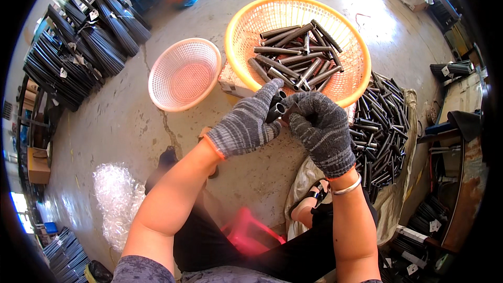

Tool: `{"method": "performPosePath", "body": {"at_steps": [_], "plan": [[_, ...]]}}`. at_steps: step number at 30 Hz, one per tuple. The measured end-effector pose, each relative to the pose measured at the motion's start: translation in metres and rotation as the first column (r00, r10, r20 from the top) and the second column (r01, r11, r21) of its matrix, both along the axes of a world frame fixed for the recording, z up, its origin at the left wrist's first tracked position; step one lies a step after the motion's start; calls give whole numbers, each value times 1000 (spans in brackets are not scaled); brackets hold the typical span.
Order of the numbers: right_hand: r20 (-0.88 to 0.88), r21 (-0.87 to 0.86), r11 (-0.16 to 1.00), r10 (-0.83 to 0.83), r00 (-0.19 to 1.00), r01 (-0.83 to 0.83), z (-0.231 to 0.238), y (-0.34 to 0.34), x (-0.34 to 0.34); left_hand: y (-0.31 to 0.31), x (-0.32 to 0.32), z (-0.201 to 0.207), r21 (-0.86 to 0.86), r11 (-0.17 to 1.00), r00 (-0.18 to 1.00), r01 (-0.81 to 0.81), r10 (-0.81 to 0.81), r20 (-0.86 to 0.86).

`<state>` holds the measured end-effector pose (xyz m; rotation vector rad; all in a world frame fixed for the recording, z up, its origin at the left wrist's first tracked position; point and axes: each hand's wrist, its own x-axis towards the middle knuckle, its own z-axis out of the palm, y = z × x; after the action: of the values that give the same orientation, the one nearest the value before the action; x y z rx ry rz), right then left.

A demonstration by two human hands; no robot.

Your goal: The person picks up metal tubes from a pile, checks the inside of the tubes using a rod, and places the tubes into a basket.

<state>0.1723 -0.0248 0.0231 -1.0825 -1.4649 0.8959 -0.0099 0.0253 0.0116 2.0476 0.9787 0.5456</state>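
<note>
My left hand (245, 127), in a grey knitted glove with an orange cuff, is closed around a few short black metal tubes (275, 111), their open ends turned toward my right hand. Gloved the same way, my right hand (326, 135) pinches a small thin brownish piece (293, 110) right beside the end of one tube. The exact kind of that piece does not show. Just beyond both hands stands a yellow-orange plastic basket (361, 52) with many loose black tubes (301, 52) inside. A large heap of similar tubes (385, 126) lies to the right of my right hand.
A smaller pink basket (186, 76) holding nothing stands left of the yellow one. The heap rests on a pale woven sack (411, 120). Clear plastic wrap (116, 199) lies at the left, a pink stool (251, 233) is under me, and bundled rods (99, 31) line the far left.
</note>
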Motion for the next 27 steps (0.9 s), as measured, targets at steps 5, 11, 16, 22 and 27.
{"method": "performPosePath", "body": {"at_steps": [5,11,16,22,27], "plan": [[-9,-34,999,18,1000,-18,0,1,3,1,-2,1,-88,993,995,76,-70,76],[70,26,1000,-4,998,2,-3,1,5,1,0,-4,-132,985,991,111,-100,87],[110,34,999,-18,994,14,-2,0,4,-2,3,-3,-306,946,992,107,-80,102],[123,20,999,-38,992,36,2,-4,-3,-4,3,-10,-281,953,991,111,-84,106],[119,65,997,-49,992,41,0,-3,-4,-4,5,-8,-243,963,992,117,-100,79]]}}
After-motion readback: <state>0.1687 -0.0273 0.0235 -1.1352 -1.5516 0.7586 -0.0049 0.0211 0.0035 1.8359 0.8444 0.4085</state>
